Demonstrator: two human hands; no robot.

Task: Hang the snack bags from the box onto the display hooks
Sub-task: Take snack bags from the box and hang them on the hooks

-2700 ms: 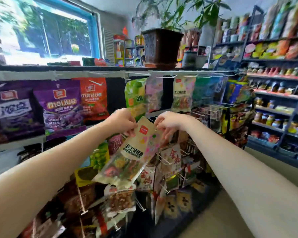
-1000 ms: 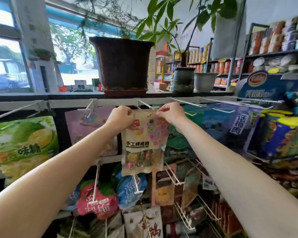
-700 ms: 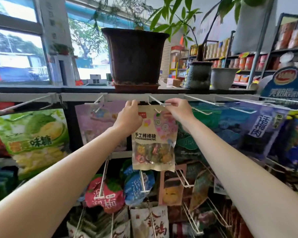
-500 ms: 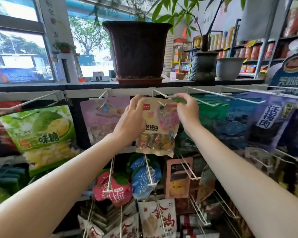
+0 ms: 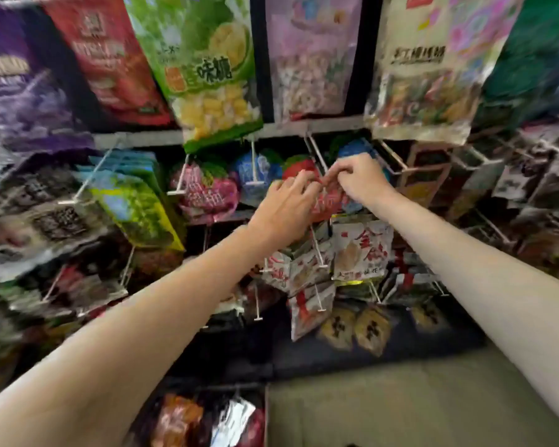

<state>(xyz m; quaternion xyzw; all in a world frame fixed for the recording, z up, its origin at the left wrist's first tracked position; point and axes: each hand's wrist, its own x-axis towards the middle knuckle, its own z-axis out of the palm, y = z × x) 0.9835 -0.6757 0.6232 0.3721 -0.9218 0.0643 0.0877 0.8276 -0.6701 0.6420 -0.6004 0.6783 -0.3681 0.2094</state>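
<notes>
The lollipop bag [image 5: 430, 62] hangs on the top row of the rack, free of both hands, so that one looks done. Left hand [image 5: 286, 209] and right hand [image 5: 357, 182] meet at a red bag [image 5: 328, 201] on a lower hook; the blur hides whether either pinches it. More bags [image 5: 204, 421] wait below, seemingly in the box

wire display hooks [image 5: 317, 154] carry hanging snack bags [image 5: 204, 69] in rows
</notes>
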